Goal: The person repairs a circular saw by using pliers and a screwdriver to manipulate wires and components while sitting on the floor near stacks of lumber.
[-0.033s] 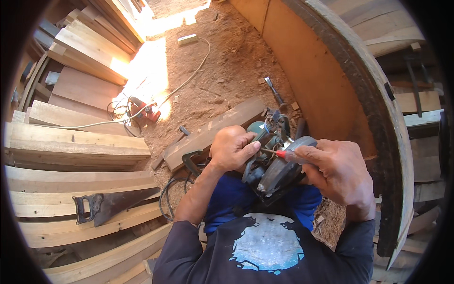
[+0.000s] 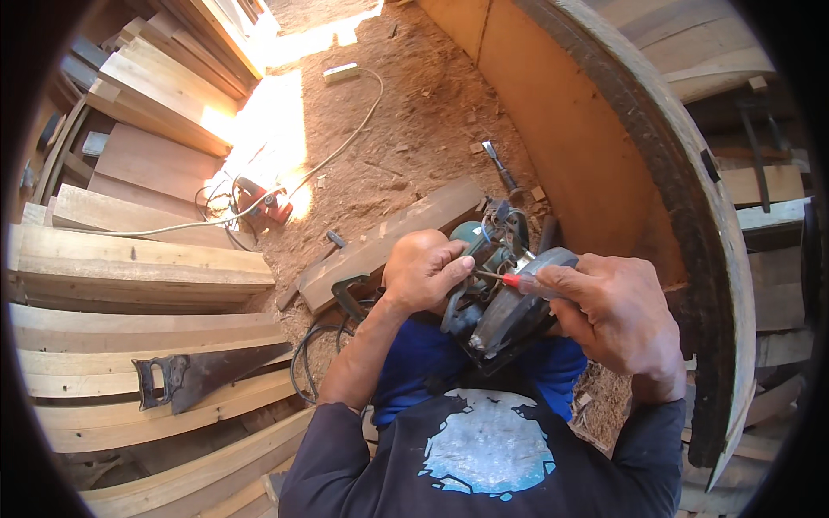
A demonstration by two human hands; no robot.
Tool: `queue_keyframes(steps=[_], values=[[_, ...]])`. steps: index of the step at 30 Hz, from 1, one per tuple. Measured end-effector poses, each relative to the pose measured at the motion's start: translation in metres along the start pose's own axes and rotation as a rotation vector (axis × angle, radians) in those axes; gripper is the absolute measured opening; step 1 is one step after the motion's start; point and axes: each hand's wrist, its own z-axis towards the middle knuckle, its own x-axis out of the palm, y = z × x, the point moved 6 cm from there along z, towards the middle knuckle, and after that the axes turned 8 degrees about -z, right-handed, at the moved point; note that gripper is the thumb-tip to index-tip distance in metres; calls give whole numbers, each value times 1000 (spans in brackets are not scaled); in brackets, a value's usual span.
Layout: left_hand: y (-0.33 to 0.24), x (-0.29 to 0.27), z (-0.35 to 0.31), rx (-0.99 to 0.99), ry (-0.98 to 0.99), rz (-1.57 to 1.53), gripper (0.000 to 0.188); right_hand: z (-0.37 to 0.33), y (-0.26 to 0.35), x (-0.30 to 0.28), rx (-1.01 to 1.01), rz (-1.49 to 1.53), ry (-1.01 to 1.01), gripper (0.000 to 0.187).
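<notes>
A circular saw (image 2: pixel 509 302) with a dark guard, green housing and exposed inner parts rests on my lap. My right hand (image 2: pixel 617 315) is closed around the handle of a red-and-clear screwdriver (image 2: pixel 525 281), its shaft pointing left across the saw. Beside the shaft's tip, my left hand (image 2: pixel 427 269) is closed against the saw's left side, thumb and forefinger pressed together. Its other fingers are partly hidden, and whether a small part sits between them does not show. The exact spot that the screwdriver's tip touches is also hidden by the left thumb.
A thick plank (image 2: pixel 397 237) lies just beyond my hands, with a chisel (image 2: pixel 501 166) farther off. On the left, a handsaw (image 2: pixel 207 375) lies on stacked boards (image 2: pixel 142 259). A red power tool (image 2: pixel 266 200) and a cord sit on sawdust. A curved wooden panel (image 2: pixel 587 129) stands on the right.
</notes>
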Motion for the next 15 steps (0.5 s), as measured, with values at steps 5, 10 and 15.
queue_keyframes(steps=[5,10,15], values=[[-4,2,1,-65,-45,-74,37,-2,8,0,-34,-118,14,32],[-5,-3,0,57,-14,70,30,-4,10,-1,-74,-175,58,37],[-14,3,0,-13,-30,-49,30,2,9,-4,-142,-182,39,40]])
